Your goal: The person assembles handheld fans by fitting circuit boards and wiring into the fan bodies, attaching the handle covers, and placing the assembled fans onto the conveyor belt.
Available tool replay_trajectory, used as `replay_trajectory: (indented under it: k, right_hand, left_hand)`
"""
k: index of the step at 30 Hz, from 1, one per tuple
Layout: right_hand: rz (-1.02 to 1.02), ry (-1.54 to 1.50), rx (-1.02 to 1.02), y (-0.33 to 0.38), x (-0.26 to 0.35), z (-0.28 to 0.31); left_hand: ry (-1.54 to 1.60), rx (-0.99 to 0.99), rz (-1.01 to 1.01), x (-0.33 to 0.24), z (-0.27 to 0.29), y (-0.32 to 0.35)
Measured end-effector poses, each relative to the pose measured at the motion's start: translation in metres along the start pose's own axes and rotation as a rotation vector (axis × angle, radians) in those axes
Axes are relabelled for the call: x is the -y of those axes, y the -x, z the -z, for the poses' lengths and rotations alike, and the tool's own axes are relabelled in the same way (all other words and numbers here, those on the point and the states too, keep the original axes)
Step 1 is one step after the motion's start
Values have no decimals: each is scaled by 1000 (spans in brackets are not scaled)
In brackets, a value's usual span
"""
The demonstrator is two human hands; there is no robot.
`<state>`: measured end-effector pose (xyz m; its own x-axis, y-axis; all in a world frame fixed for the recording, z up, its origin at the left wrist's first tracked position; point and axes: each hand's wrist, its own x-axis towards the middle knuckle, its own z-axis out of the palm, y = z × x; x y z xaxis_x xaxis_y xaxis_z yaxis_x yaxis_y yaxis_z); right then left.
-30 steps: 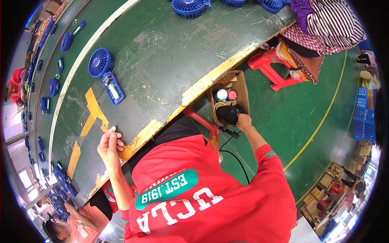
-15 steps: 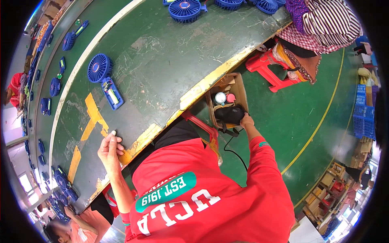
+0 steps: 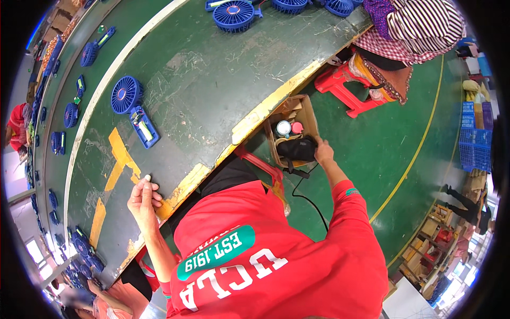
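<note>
My left hand (image 3: 143,202) rests at the edge of the green workbench (image 3: 186,122), fingers curled together. Something white shows at a fingertip; I cannot make out whether it is held. Beyond that hand lies a blue handheld fan (image 3: 126,95), its handle (image 3: 143,127) open with a pale cell and small parts inside. Down to the right, my right hand (image 3: 324,154) grips the near right rim of a cardboard box (image 3: 311,109) below the bench. In the box are a black pouch (image 3: 297,149), a white-lidded cup (image 3: 283,128) and a pink-red lidded container (image 3: 297,127).
Several blue fans (image 3: 234,16) line the bench's far end, others the conveyor strip (image 3: 79,64) at left. A person in a striped top (image 3: 425,24) sits beyond, by a red stool (image 3: 345,90). A black cable (image 3: 313,199) hangs near my right arm. Blue crates (image 3: 474,146) stand far right.
The view has shifted slightly. My right hand has moved up a little along the box's side, from beside the black pouch to the rim. The left hand stays at the bench edge.
</note>
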<state>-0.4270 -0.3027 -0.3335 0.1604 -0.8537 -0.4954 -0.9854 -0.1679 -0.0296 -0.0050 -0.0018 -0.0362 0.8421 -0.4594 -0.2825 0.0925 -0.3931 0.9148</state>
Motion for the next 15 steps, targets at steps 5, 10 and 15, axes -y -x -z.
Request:
replay_trajectory:
  k: [5,10,15]
  right_hand:
    - [-146,-300,521,7,21,-5]
    - [-202,-118,247,16,37,-33]
    - [-439,-490,266,-5,17,-35]
  left_hand:
    - [5,18,6,-1,-1,-2]
    - [-2,8,-16,2,0,0]
    - [-10,12,-14,0,-1,-2]
